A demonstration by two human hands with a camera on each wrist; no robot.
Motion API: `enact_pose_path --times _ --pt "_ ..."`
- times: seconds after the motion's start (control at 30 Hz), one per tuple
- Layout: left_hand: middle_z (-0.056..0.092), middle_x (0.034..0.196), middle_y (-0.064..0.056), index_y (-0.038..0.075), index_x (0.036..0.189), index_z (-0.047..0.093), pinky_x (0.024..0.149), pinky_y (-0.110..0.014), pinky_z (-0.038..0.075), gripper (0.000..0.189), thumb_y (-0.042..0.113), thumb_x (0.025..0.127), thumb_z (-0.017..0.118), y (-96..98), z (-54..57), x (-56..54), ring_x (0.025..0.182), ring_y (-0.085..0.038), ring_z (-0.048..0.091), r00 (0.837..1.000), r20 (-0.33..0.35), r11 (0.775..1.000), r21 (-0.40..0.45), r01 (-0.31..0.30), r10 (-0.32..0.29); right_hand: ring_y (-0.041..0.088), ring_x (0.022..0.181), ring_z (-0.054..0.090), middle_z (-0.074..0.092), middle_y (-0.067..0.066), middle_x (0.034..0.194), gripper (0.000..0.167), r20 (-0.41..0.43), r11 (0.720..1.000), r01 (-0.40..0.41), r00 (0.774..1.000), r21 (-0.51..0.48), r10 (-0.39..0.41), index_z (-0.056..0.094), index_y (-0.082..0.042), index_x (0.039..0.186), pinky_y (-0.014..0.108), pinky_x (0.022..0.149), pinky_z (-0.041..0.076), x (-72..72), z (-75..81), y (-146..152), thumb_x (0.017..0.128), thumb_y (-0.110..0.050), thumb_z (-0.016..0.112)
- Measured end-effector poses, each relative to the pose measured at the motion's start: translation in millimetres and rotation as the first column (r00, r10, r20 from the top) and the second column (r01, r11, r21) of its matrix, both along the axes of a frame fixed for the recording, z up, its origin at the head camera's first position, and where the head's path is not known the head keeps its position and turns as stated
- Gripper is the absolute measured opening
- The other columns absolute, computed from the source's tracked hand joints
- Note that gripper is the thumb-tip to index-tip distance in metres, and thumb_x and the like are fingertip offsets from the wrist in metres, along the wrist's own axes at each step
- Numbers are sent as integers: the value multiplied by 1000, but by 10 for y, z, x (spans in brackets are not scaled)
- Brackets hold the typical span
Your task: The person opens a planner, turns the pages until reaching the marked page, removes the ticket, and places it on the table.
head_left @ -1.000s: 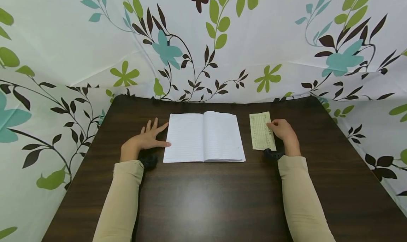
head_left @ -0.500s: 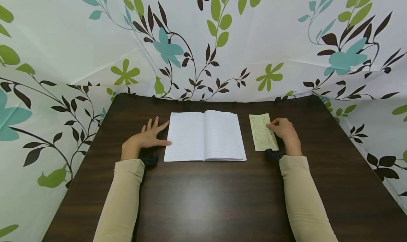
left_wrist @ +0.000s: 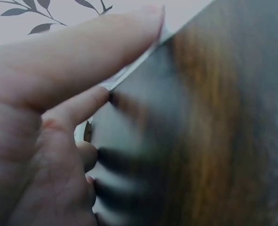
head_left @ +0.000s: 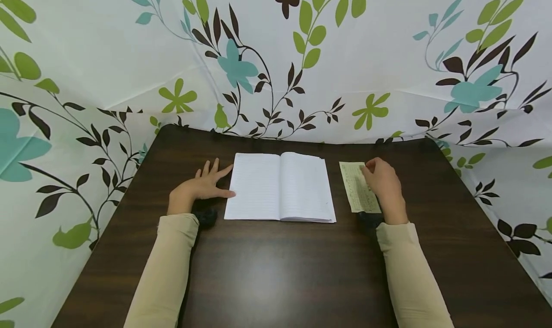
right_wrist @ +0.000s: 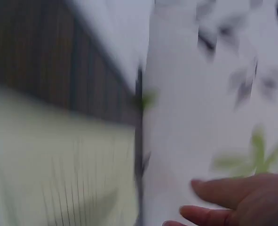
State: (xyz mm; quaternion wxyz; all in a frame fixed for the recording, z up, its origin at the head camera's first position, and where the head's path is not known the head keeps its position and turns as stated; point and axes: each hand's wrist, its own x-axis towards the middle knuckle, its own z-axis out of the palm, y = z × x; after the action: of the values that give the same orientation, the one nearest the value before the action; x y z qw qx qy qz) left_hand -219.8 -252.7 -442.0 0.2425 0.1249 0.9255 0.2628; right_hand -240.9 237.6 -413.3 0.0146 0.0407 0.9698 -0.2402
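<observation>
An open lined notebook (head_left: 258,186) lies flat in the middle of the dark table. My left hand (head_left: 198,186) rests beside it with fingers spread, the thumb and index fingertips at its left edge. In the left wrist view the thumb (left_wrist: 82,52) reaches to that white edge. A pale yellow printed slip (head_left: 359,189) lies right of the notebook, slightly slanted. My right hand (head_left: 385,182) overlaps the slip's upper right side in the head view. In the right wrist view, the fingers (right_wrist: 207,214) stand apart from the slip (right_wrist: 59,169), with nothing between them and the thumb.
The dark wooden table (head_left: 267,275) narrows toward the far edge. A white cloth (head_left: 276,55) with a leaf and flower pattern hangs behind it and along the sides. A black wrist camera (head_left: 206,218) sits by the left wrist.
The slip has turned a little, its lower end shifting right and toward me. My right hand has risen from its pinch at the slip's right edge. The left hand holds its place.
</observation>
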Motion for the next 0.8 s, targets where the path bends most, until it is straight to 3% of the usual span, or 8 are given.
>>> enact_pose_path --times 0.1,0.2,0.3,0.5,0.67,0.8 --pt "-20 171 -29 16 169 6 123 -74 -11 95 58 101 57 33 55 -8 156 -53 -24 1000 4 1000 -10 -10 10 49 131 53 52 33 144 63 -19 992 -126 992 -7 126 46 9 148 64 106 46 117 24 -386 109 -41 51" --pt "-19 170 -30 12 169 6 123 -74 -11 88 55 106 49 80 111 -2 156 -54 -23 1000 15 1000 -15 -26 26 52 146 38 38 34 158 78 12 977 -210 978 29 209 33 9 156 66 118 36 228 -46 -741 107 -49 51" --pt "-10 172 -31 9 169 8 124 -75 -4 84 51 108 47 136 157 11 157 -56 -14 999 10 999 -15 -38 38 53 152 26 25 33 165 87 49 969 -236 971 78 233 22 9 161 70 121 28 306 -164 -928 106 -53 52" --pt "25 168 -31 4 167 15 123 -71 24 74 37 110 49 224 246 17 156 -53 19 996 -43 997 -1 -76 76 53 159 5 6 31 172 92 121 969 -237 966 72 228 11 6 164 73 125 10 394 -306 -946 105 -55 47" --pt "53 145 -31 -6 157 33 107 -56 48 62 31 110 50 298 263 30 126 -40 57 992 -56 993 36 -114 116 54 159 -8 -2 29 173 94 159 975 -214 966 53 203 7 3 166 73 125 -3 373 -347 -884 105 -60 42" --pt "63 115 -21 -7 141 44 89 -42 50 53 34 109 52 351 235 47 101 -29 58 988 -35 989 9 -147 148 52 159 -14 -10 26 174 96 229 975 -221 951 33 208 1 3 166 72 125 -8 351 -405 -836 105 -62 38"
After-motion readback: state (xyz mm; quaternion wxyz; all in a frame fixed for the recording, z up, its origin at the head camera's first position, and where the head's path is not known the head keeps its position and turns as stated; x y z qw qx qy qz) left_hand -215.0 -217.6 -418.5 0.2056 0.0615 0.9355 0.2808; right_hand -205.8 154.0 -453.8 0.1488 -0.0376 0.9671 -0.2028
